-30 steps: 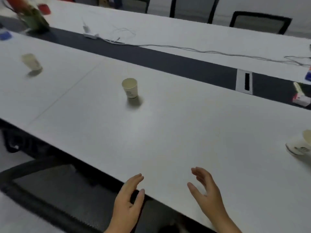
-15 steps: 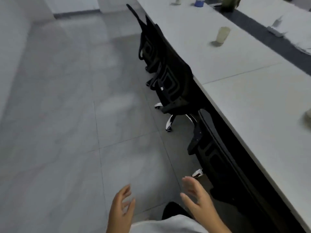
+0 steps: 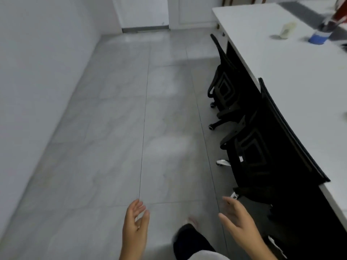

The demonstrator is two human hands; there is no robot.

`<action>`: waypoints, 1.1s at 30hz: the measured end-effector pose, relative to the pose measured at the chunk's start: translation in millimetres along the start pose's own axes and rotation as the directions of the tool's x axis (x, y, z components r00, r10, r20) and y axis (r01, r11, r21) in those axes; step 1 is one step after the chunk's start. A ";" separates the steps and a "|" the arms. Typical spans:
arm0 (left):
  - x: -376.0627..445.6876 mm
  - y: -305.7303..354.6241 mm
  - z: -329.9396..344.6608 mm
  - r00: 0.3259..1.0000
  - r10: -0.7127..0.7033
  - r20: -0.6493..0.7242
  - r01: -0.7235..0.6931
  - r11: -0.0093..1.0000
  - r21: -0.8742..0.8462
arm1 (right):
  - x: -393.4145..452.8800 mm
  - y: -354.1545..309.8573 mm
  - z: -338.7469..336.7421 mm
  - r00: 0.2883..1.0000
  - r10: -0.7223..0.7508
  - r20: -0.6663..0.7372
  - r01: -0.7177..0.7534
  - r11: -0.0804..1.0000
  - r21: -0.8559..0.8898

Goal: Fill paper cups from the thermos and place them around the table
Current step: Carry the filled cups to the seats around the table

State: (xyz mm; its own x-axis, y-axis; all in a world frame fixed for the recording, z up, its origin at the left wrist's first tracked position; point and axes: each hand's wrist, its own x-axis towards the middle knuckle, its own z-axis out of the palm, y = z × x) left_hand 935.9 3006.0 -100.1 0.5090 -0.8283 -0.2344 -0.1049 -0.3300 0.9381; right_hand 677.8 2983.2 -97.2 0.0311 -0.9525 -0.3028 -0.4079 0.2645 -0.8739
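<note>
- Two hands low in head view, over grey tiled floor [image 3: 112,128], neither holding anything.
- left hand [image 3: 135,225]: fingers relaxed, loosely spread, palm turned inward.
- right hand [image 3: 237,222]: fingers straight-ish and spread, beside black chairs [image 3: 242,139].
- paper cup [image 3: 286,30] on white bench [image 3: 281,72], far upper right, blurred, well apart from both hands.
- blue container [image 3: 319,37] just right of that cup, dark items in it.
- Chairs tucked against bench edge.
- Thermos not seen.
</note>
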 end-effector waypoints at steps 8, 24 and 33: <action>163.3 46.9 46.4 0.991 0.040 -0.124 -0.042 0.999 -0.013 | 189.4 -72.9 4.6 0.991 0.020 0.132 -0.017 1.000 -0.022; 632.4 235.1 208.1 0.968 0.205 0.143 -0.209 0.978 0.011 | 620.0 -268.0 24.3 0.996 -0.010 -0.084 0.017 0.996 0.089; 848.8 305.7 344.8 0.973 0.173 0.155 -0.184 0.981 0.056 | 889.5 -319.6 -35.3 0.980 -0.017 -0.198 0.036 0.995 0.096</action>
State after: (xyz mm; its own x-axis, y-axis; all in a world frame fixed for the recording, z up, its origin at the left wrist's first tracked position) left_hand 1041.3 2045.9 -100.2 0.3447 -0.9328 -0.1050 -0.2444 -0.1972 0.9494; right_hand 803.7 2046.1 -73.9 -0.1433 -0.9678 -0.2072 -0.3175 0.2432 -0.9166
